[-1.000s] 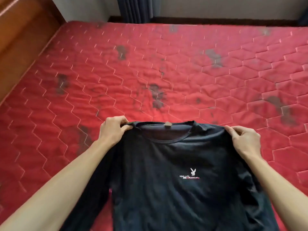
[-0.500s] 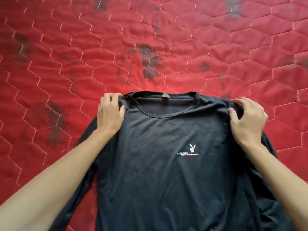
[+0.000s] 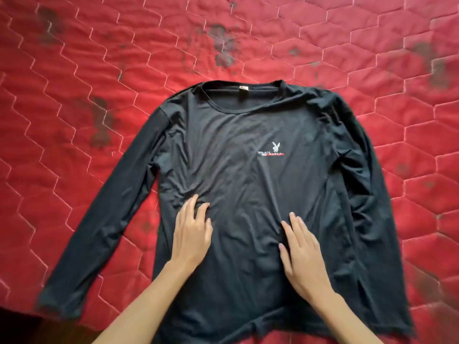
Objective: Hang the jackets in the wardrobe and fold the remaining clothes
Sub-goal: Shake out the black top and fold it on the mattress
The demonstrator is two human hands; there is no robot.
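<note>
A black long-sleeved shirt (image 3: 248,135) with a small white rabbit logo lies spread front-up on the red quilted mattress (image 3: 74,70). Its collar points away from me and its left sleeve stretches out toward the near left edge. My left hand (image 3: 191,234) rests flat on the lower left of the shirt's body, fingers straight. On the lower middle of the body my right hand (image 3: 301,254) lies flat too, fingers extended. The shirt's right sleeve lies bunched along its right side.
The mattress has dark stains scattered across it. Its near edge (image 3: 15,316) shows at the bottom left, with dark floor below. No other clothes are in view.
Both hands have let go of the shirt's shoulders and moved down onto its body. The shirt now lies fully spread on the mattress, and the view has tilted further down.
</note>
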